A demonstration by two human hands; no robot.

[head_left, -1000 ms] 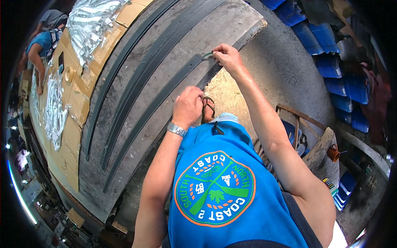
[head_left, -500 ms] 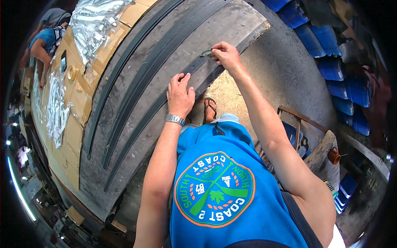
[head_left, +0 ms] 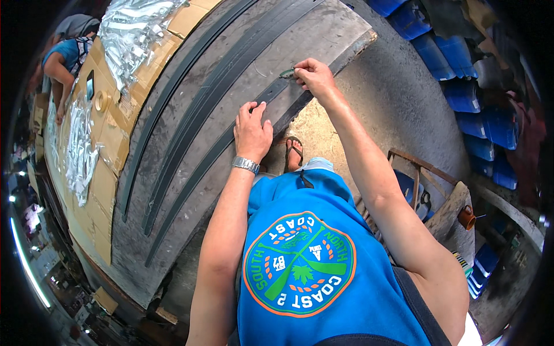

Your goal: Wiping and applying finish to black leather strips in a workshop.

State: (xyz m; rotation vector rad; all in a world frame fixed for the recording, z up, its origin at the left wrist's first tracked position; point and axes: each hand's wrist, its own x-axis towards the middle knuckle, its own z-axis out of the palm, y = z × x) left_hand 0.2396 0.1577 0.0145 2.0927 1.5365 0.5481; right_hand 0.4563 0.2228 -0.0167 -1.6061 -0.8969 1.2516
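Observation:
A long dark strap (head_left: 199,161), apparently a belt strip, lies near the table's front edge. My left hand (head_left: 252,131) rests on it close to its far end, fingers stretched out and thumb apart. Small marks or holes show in that strap end. Just beyond it, my right hand (head_left: 313,76) is closed in a pinch on a small, dark green, rounded piece (head_left: 287,74). Its kind is too small to make out, and my fingers cover part of it. Further left, more dark straps (head_left: 202,95) lie lengthwise in groups.
The worn grey table (head_left: 332,32) has a rough right edge. Cardboard (head_left: 118,135) on the left bears plastic-wrapped bundles (head_left: 81,150), a tape roll (head_left: 101,102) and a phone (head_left: 90,85). A co-worker (head_left: 63,60) leans in there. Blue stacked pieces (head_left: 459,95) line the right, above a wooden frame (head_left: 424,167).
My hands have hardly moved, and the strap stays in place. At the far left, the co-worker's arms have shifted slightly.

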